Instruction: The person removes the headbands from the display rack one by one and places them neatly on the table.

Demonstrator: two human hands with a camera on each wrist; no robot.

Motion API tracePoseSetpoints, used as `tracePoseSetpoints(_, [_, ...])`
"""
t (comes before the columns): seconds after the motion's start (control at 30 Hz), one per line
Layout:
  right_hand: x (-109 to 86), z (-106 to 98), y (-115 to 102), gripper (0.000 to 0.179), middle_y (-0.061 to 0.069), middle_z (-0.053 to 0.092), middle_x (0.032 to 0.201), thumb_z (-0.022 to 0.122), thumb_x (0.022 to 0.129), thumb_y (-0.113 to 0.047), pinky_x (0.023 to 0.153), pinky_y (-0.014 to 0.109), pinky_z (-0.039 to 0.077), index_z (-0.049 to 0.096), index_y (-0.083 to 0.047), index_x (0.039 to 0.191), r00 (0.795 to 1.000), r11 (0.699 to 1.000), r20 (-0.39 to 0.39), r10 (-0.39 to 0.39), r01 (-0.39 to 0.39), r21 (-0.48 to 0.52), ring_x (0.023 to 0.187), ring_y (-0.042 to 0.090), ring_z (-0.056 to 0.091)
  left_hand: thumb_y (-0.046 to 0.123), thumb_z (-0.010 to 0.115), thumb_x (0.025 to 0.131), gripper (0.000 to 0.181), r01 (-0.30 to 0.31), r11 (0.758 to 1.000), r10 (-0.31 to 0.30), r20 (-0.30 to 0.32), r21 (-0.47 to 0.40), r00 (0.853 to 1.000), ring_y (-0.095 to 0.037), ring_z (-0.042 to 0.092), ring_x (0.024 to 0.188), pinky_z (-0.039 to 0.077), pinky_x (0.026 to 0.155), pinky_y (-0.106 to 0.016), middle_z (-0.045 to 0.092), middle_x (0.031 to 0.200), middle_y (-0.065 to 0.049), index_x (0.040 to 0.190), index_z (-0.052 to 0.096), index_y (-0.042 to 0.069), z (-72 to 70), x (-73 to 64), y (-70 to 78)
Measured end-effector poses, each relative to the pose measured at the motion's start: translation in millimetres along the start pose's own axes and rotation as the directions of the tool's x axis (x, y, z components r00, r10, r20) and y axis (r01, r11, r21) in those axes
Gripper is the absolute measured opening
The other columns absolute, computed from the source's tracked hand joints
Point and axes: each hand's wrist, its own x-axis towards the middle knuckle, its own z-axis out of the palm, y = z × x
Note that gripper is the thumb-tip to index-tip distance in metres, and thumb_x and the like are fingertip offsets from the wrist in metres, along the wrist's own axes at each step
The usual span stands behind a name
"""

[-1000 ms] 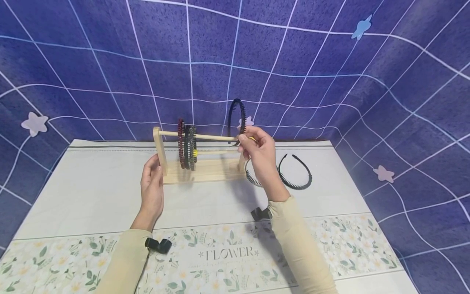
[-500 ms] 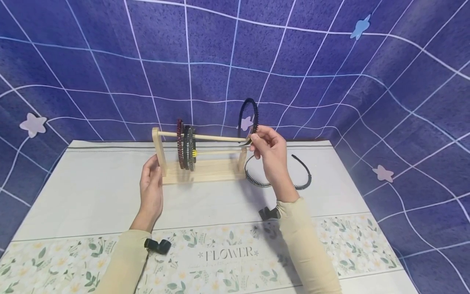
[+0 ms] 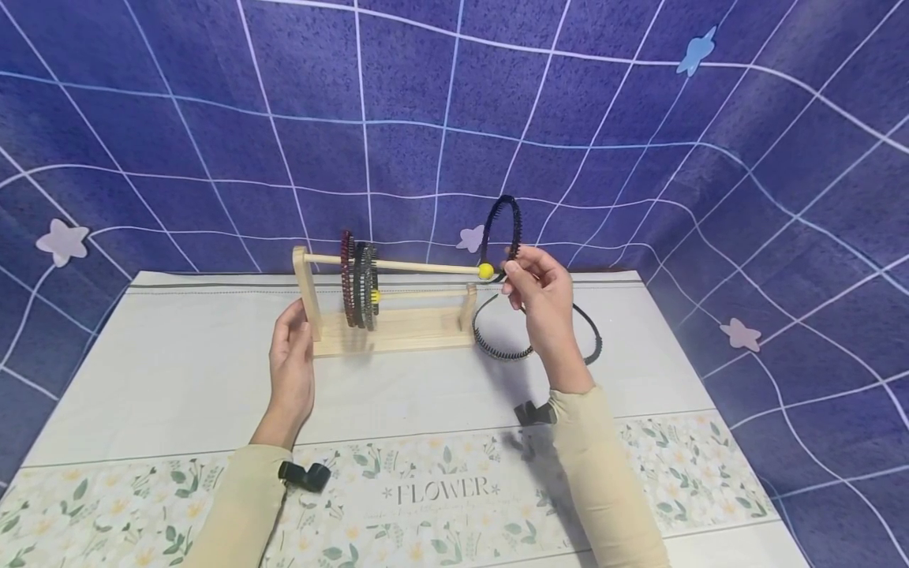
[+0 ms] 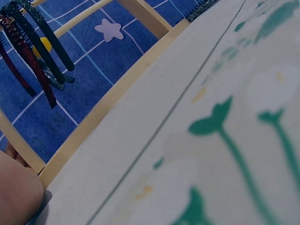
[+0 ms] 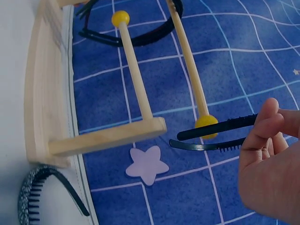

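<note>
Between its thumb and fingers my right hand [image 3: 545,304] pinches a black toothed headband [image 3: 506,225]. The headband stands upright, its two ends close to the yellow ball [image 5: 206,126] at the free end of the upper rod. My left hand [image 3: 293,363] grips the left post [image 3: 308,296] of a wooden headband stand [image 3: 398,331] low down, with fingertips behind the post in the left wrist view. Several headbands [image 3: 360,284], dark red, black and glittery grey, hang on the upper rod [image 3: 433,267] near its left end.
To the right of the stand, a glittery grey headband [image 5: 29,190] and a black headband [image 3: 598,343] lie on the white table cover [image 3: 213,347]. A lower rod [image 5: 136,75] with its own yellow ball extends from the right post. A blue gridded backdrop rises close behind.
My right hand has moved right along the upper rod with the black headband, past the rod's end, so the yellow ball now shows. My left hand has stayed on the post.
</note>
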Motion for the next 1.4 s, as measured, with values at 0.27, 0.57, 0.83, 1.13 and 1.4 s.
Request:
tracePoseSetpoints(0.27, [-2.5,-19.5,1.8,0.030,-0.001,0.073,0.087,0.066,0.099,0.016,0.048,0.015,0.044,0.075,-0.012,0.104,0.999,0.997,0.012,0.039,-0.038,-0.065,0.064,0.009,0.065,0.020,0.039,0.121,0.046,0.007,1.000,-0.007,-0.012,-0.007,1.000,-0.012,0.025,0.167,0.015,0.141,-0.033,0.035,0.176,0.004,0.167,0.041,0.023,0.4,-0.1,-1.0])
tracePoseSetpoints(0.57, [-6.6,-42.2,3.5,0.026,-0.003,0.074,0.086,0.070,0.100,0.014,0.049,0.016,0.048,0.075,-0.009,0.109,0.997,0.983,-0.006,0.075,-0.075,-0.168,0.065,0.009,0.067,0.023,0.040,0.121,0.047,0.007,1.000,-0.007,-0.009,0.013,1.000,-0.011,0.023,0.167,0.015,0.141,-0.031,0.033,0.177,0.005,0.168,0.040,0.023,-0.9,0.3,-0.8])
tracePoseSetpoints(0.83, [-10.9,-58.9,7.1,0.022,-0.003,0.073,0.085,0.071,0.099,0.014,0.048,0.018,0.048,0.075,0.002,0.117,0.997,0.967,-0.017,0.075,-0.077,-0.243,0.064,0.009,0.067,0.021,0.040,0.121,0.046,0.002,1.000,-0.002,-0.011,0.003,1.000,-0.012,0.025,0.167,0.014,0.142,-0.034,0.035,0.175,0.005,0.167,0.041,0.023,-0.7,0.1,-0.7])
tracePoseSetpoints(1.13, [-14.4,-86.3,9.4,0.026,-0.003,0.072,0.085,0.068,0.099,0.016,0.049,0.018,0.053,0.075,0.005,0.122,0.997,0.962,-0.039,0.065,-0.074,-0.263,0.066,0.008,0.067,0.022,0.039,0.121,0.046,-0.003,1.000,0.003,-0.005,0.005,1.000,-0.012,0.026,0.166,0.014,0.142,-0.033,0.035,0.175,0.004,0.167,0.041,0.023,2.6,1.3,0.0])
tracePoseSetpoints(1.4, [-18.5,-108.2,5.6,0.025,-0.003,0.071,0.087,0.065,0.101,0.014,0.050,0.018,0.054,0.075,-0.005,0.114,0.993,0.957,-0.046,0.113,-0.121,-0.263,0.070,0.011,0.068,0.022,0.040,0.121,0.046,0.001,1.000,-0.001,-0.011,0.016,1.000,-0.012,0.026,0.166,0.016,0.141,-0.031,0.036,0.175,0.004,0.167,0.041,0.023,1.7,0.2,0.3])
